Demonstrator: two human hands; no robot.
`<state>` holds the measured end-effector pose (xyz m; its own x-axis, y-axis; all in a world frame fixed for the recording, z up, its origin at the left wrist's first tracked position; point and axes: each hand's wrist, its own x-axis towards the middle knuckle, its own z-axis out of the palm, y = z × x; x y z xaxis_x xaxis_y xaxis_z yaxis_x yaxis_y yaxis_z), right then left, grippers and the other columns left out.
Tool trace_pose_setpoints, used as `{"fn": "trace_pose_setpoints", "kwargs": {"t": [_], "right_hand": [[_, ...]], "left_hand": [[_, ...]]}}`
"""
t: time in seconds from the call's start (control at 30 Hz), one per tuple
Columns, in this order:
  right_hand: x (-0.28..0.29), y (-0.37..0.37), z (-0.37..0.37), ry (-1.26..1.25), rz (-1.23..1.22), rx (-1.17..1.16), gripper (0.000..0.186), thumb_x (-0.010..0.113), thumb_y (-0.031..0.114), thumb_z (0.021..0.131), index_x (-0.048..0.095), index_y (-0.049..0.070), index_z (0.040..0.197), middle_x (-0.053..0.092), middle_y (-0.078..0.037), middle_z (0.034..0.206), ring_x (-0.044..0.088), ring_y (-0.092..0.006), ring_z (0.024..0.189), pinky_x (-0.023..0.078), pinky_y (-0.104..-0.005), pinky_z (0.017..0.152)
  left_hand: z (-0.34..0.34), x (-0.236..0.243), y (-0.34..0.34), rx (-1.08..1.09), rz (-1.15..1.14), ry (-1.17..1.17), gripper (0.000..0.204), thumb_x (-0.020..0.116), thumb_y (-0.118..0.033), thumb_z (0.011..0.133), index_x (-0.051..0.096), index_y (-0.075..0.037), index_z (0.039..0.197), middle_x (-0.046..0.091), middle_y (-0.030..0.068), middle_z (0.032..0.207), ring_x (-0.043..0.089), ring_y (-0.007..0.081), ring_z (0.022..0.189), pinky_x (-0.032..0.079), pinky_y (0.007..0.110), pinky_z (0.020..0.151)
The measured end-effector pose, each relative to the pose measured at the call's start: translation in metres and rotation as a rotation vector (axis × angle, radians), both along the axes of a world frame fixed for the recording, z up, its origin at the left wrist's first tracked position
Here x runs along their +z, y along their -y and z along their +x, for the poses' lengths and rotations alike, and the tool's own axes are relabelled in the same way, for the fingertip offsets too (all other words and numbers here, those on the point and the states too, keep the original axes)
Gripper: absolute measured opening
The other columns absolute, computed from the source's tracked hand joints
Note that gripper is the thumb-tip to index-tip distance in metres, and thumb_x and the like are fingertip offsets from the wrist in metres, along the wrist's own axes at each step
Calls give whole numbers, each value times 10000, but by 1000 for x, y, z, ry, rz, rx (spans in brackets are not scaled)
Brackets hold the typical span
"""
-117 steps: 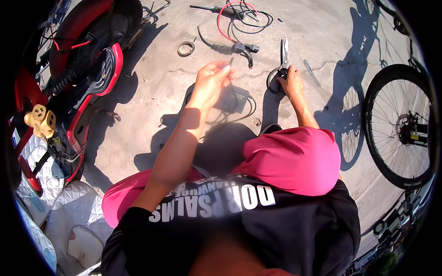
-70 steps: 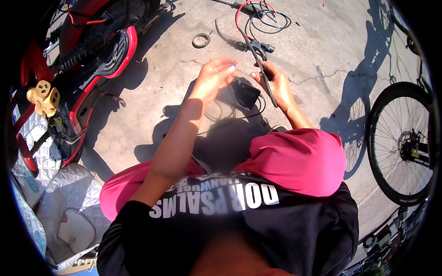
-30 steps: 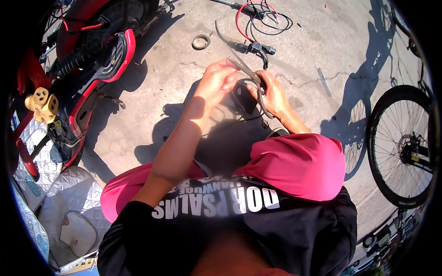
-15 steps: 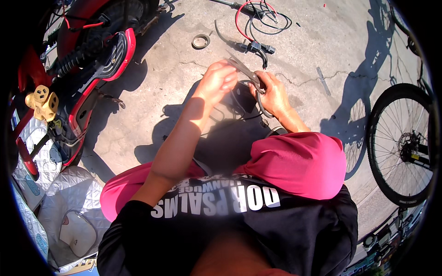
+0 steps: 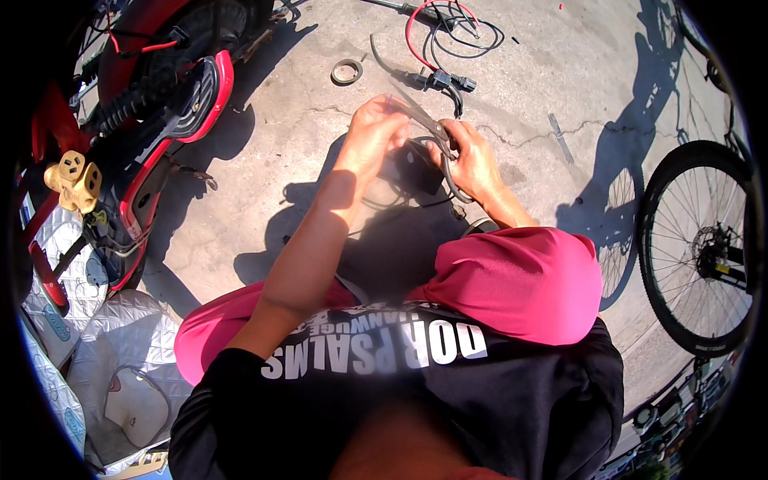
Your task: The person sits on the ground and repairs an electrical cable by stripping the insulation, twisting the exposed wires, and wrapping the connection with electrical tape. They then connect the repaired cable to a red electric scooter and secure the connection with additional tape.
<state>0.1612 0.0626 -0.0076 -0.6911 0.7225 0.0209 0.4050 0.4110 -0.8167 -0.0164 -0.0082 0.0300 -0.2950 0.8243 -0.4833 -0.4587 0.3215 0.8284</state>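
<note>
My right hand point(image 5: 478, 166) grips a pair of dark metal scissors point(image 5: 437, 128) by the handles, with the blades pointing up and to the left. Close beside those blades is my left hand point(image 5: 374, 134), its fingers pinched together. Whatever it pinches is too small or too hidden to name. Beneath both hands, in my shadow, lies a dark flat object point(image 5: 412, 172), and its kind is unclear. Just beyond the hands, black connectors with cables point(image 5: 440, 80) rest on the concrete. A roll of tape point(image 5: 358, 75) lies past my left hand.
A red scooter point(image 5: 216, 96) stands at the left, with a yellow multi-socket adapter point(image 5: 74, 180) on it. Below it is a quilted silver cover point(image 5: 120, 336). A bicycle wheel point(image 5: 650, 264) stands at the right. Red and black cables point(image 5: 410, 36) and a thin strip point(image 5: 562, 138) lie on the ground.
Both hands have shifted slightly to the left, and the scissors with them. My right hand keeps its grip, and the left fingers stay pinched near the blades.
</note>
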Motion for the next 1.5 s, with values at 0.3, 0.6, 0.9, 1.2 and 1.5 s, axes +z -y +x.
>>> {"fn": "trace_pose_setpoints", "kwargs": {"t": [0.3, 0.6, 0.9, 1.2, 1.5], "right_hand": [[-3, 3, 2, 65, -26, 1, 317, 698, 207, 807, 607, 47, 1065, 597, -98, 766, 597, -230, 671, 489, -344, 626], [4, 24, -3, -271, -1290, 30, 226, 552, 264, 946, 584, 52, 1018, 424, 55, 685, 374, -46, 588, 307, -222, 507], [-14, 20, 0, -206, -878, -108, 436, 691, 372, 853, 593, 20, 1091, 592, -34, 840, 533, -85, 717, 418, -242, 604], [-95, -76, 62, 29, -765, -583, 354, 651, 322, 845, 572, 19, 1011, 596, -82, 703, 597, -193, 623, 464, -319, 542], [-85, -110, 99, 870, 130, -437, 454, 710, 320, 761, 560, 14, 1061, 660, -251, 904, 647, -400, 889, 515, -461, 766]], "left_hand": [[-12, -8, 2, -125, -32, 108, 94, 522, -94, 905, 512, -77, 813, 384, -59, 584, 347, 36, 484, 244, 187, 430], [-12, -21, 8, -59, 11, 290, 115, 557, -140, 926, 592, -32, 907, 373, -63, 575, 316, 27, 465, 233, 170, 409], [0, -25, 3, -59, -6, 115, 111, 564, -153, 929, 586, -48, 899, 406, -46, 580, 339, 46, 485, 255, 188, 443], [-18, -26, 13, -91, -122, 31, 141, 608, -167, 916, 626, -31, 950, 565, 0, 670, 496, 70, 559, 346, 178, 476], [-31, -40, 14, 87, -113, 166, 163, 604, -141, 917, 651, -18, 1013, 640, 41, 786, 587, 118, 671, 437, 213, 557]]}}
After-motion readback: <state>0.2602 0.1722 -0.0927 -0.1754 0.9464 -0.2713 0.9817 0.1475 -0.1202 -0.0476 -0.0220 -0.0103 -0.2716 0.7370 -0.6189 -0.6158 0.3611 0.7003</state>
